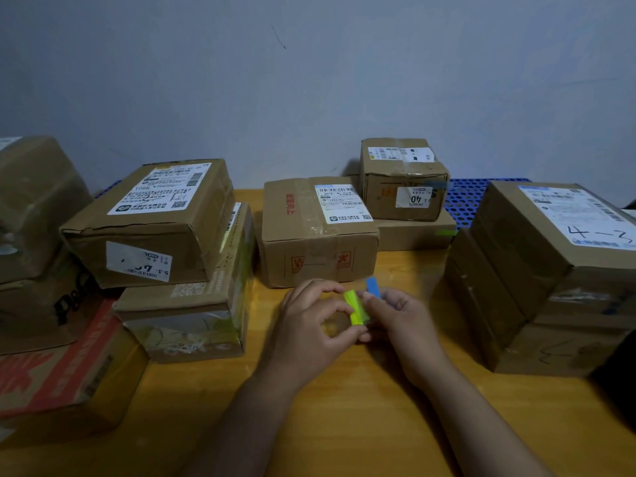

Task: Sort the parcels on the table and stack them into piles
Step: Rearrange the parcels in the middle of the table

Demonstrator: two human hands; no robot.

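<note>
Filling the left edge of your table (344, 407), a big crumpled parcel (34, 201) sits on a box with black print (44, 311), and a red-printed box (62, 376) lies just in front of them. On your right, the parcel marked 4-3 (550, 232) rests on a darker lower box (550, 342). Left of centre, a labelled parcel (151, 225) lies askew on a box with yellow-green tape (196, 304). In the middle, a box with red printing (316, 235) stands alone on the wood. Behind it to the right, a small box marked 40 (402, 180) stands on a flat box (416, 234). Every parcel is taped closed, so you cannot see what is inside any of them. A blue perforated panel (471, 197) shows at the back, between the small stack and the right pile.

Your hands meet just in front of the middle box, above the table and touching no parcel. Your left hand (309, 321) curls thumb and forefinger into a ring and pinches a green strip (356, 308). Your right hand (402, 318) grips a blue strip (373, 287) that stands up behind its fingers, with its thumb against the green one.
</note>
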